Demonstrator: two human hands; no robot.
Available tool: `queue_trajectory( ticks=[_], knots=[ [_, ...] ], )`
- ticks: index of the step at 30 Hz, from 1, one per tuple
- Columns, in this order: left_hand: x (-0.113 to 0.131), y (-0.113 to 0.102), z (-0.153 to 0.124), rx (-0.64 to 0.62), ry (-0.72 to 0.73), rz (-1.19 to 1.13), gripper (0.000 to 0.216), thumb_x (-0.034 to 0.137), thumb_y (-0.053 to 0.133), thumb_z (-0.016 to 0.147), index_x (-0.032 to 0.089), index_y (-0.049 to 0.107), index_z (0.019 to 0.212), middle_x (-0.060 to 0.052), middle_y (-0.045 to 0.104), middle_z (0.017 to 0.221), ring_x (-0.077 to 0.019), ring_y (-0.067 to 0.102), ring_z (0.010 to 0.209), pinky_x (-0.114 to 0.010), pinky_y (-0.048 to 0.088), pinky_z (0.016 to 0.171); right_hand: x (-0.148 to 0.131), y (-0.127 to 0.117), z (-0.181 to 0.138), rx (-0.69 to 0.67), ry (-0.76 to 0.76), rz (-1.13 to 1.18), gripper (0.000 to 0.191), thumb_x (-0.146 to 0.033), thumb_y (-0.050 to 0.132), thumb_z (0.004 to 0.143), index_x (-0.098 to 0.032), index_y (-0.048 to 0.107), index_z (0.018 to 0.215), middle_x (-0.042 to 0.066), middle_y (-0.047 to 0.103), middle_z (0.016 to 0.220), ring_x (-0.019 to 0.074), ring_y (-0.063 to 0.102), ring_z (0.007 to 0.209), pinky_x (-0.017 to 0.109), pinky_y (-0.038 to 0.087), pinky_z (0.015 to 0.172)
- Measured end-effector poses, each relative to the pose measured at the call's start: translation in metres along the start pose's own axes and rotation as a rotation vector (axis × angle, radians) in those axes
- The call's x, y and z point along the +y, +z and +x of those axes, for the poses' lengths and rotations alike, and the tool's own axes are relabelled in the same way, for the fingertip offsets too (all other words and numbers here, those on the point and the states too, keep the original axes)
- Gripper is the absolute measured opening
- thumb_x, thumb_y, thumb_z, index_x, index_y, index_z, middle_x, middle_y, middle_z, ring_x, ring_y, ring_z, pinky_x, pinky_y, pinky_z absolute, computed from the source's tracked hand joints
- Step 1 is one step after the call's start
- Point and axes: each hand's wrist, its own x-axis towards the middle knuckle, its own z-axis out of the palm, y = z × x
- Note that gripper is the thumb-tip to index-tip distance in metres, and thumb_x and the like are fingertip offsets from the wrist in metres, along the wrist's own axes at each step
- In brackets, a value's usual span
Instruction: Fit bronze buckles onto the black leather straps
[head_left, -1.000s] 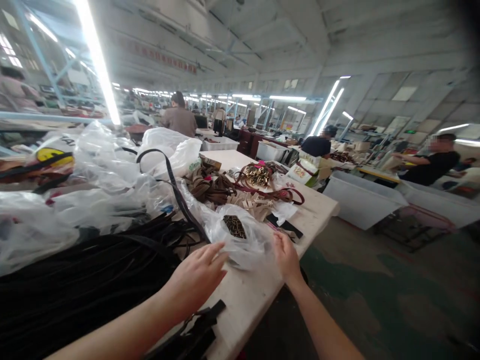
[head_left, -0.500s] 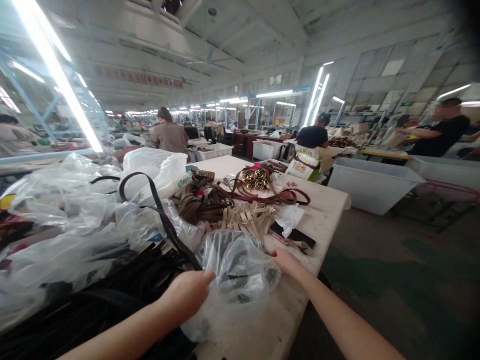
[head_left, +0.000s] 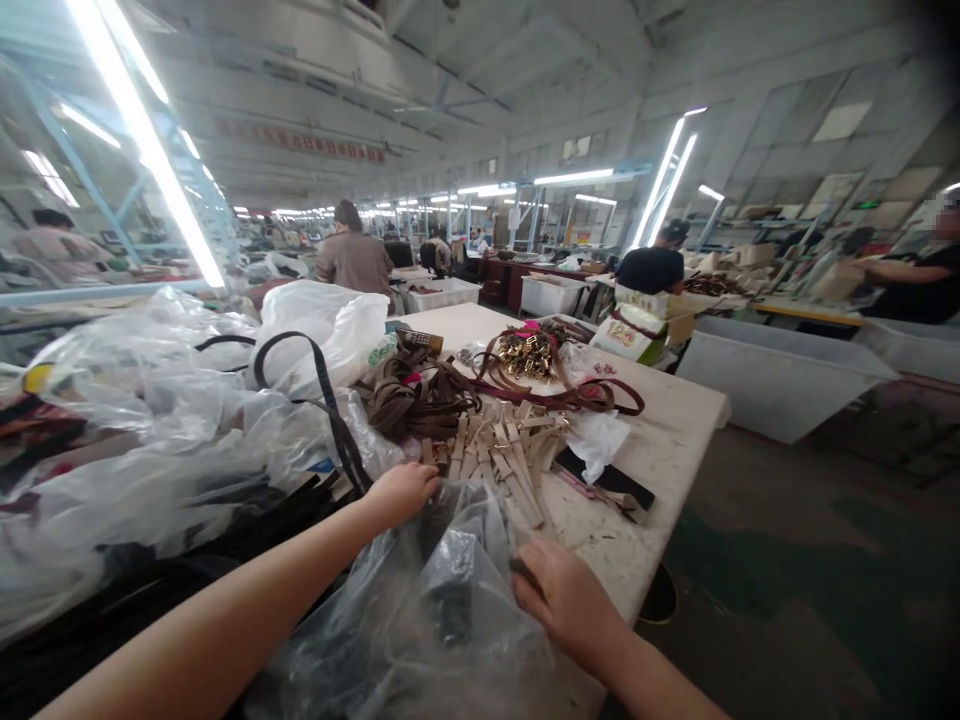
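Note:
A clear plastic bag (head_left: 457, 600) hangs between my hands at the near end of the table. My left hand (head_left: 405, 492) is closed on its far left edge, beside the pile of beige straps (head_left: 502, 445). On the bag's right side, my right hand (head_left: 559, 590) grips the plastic with curled fingers. Dark contents show faintly through the film, but I cannot tell what they are. Black straps (head_left: 165, 590) lie left of the bag, partly under my left forearm.
Brown straps (head_left: 412, 395) and gold metal buckles (head_left: 529, 352) lie farther back on the table (head_left: 675, 400). A dark flat phone-like slab (head_left: 622, 480) and white tissue (head_left: 598, 440) sit near the right edge. More plastic bags (head_left: 165, 390) are heaped left. White bins (head_left: 780, 375) stand right.
My left hand has moved forward to the bag's far edge, and my right hand has come lower and nearer. The bag is now spread wider and closer to me. The view has turned slightly left.

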Motion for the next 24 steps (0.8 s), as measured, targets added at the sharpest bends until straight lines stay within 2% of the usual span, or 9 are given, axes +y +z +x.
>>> queue_trajectory(
  ticks=[4,7,9,12,15,17,19,22,24],
  knots=[
    [-0.005,0.018,0.002,0.004,-0.005,-0.094,0.023,0.034,0.049,0.075,0.018,0.064,0.082,-0.008,0.063,0.085,-0.0218,0.057,0.08,-0.031,0.041,0.075,0.035,0.004,-0.019,0.131,0.212,0.28,0.026,-0.039,0.047,0.081,-0.022,0.064,0.09,0.008,0.062,0.089,0.0238,0.055,0.086,0.034,0.039,0.076],
    [-0.006,0.02,-0.006,0.031,-0.025,-0.208,0.016,0.03,0.05,0.073,0.019,0.062,0.073,-0.004,0.061,0.077,-0.0184,0.056,0.074,-0.028,0.041,0.071,0.052,0.009,-0.028,0.193,0.345,0.476,0.028,-0.044,0.051,0.076,-0.02,0.066,0.082,0.007,0.064,0.08,0.0257,0.056,0.083,0.037,0.04,0.078],
    [-0.004,0.022,-0.01,0.07,-0.066,-0.3,0.017,0.03,0.048,0.073,0.018,0.058,0.069,-0.002,0.06,0.071,-0.0169,0.055,0.071,-0.026,0.041,0.067,0.05,0.013,-0.028,0.227,0.436,0.657,0.029,-0.045,0.054,0.074,-0.02,0.066,0.08,0.005,0.064,0.076,0.0247,0.057,0.079,0.037,0.042,0.076],
    [0.002,0.024,-0.01,0.159,-0.158,-0.443,0.024,0.036,0.041,0.075,0.016,0.054,0.071,0.0,0.056,0.062,-0.0151,0.053,0.061,-0.024,0.041,0.058,0.033,0.017,-0.015,0.347,0.543,0.955,0.029,-0.045,0.054,0.075,-0.02,0.064,0.085,0.003,0.065,0.077,0.0216,0.059,0.076,0.034,0.044,0.074],
    [0.012,0.017,-0.005,0.242,-0.205,-0.558,0.031,0.043,0.038,0.075,0.015,0.053,0.073,0.002,0.052,0.056,-0.0133,0.05,0.053,-0.023,0.039,0.052,0.017,0.014,0.009,0.467,0.546,1.107,0.029,-0.045,0.057,0.071,-0.019,0.063,0.082,0.002,0.065,0.075,0.0193,0.059,0.069,0.031,0.046,0.068],
    [0.019,0.004,-0.002,0.277,-0.21,-0.633,0.034,0.047,0.041,0.072,0.015,0.054,0.073,0.003,0.052,0.057,-0.0124,0.049,0.052,-0.022,0.038,0.05,0.009,0.004,0.024,0.516,0.503,1.107,0.03,-0.045,0.058,0.07,-0.017,0.063,0.081,0.002,0.065,0.073,0.0191,0.058,0.067,0.03,0.046,0.066],
    [0.026,-0.012,0.0,0.311,-0.214,-0.714,0.034,0.047,0.045,0.069,0.015,0.055,0.074,0.003,0.051,0.057,-0.0115,0.047,0.052,-0.022,0.036,0.05,0.003,-0.011,0.035,0.557,0.435,1.007,0.032,-0.045,0.057,0.071,-0.017,0.063,0.085,0.003,0.065,0.076,0.0193,0.058,0.07,0.03,0.045,0.068],
    [0.037,-0.033,-0.002,0.405,-0.197,-0.755,0.031,0.045,0.048,0.069,0.015,0.056,0.073,0.004,0.048,0.056,-0.0111,0.043,0.053,-0.021,0.034,0.05,-0.008,-0.036,0.04,0.648,0.282,0.682,0.03,-0.041,0.053,0.077,-0.017,0.063,0.091,0.005,0.064,0.081,0.019,0.057,0.077,0.031,0.044,0.074],
    [0.042,-0.041,-0.008,0.478,-0.131,-0.67,0.028,0.043,0.046,0.072,0.016,0.055,0.073,0.003,0.049,0.059,-0.0124,0.045,0.057,-0.022,0.036,0.054,-0.014,-0.045,0.037,0.693,0.116,0.453,0.026,-0.037,0.048,0.082,-0.017,0.062,0.093,0.005,0.061,0.082,0.018,0.055,0.077,0.031,0.043,0.075]
  ],
)
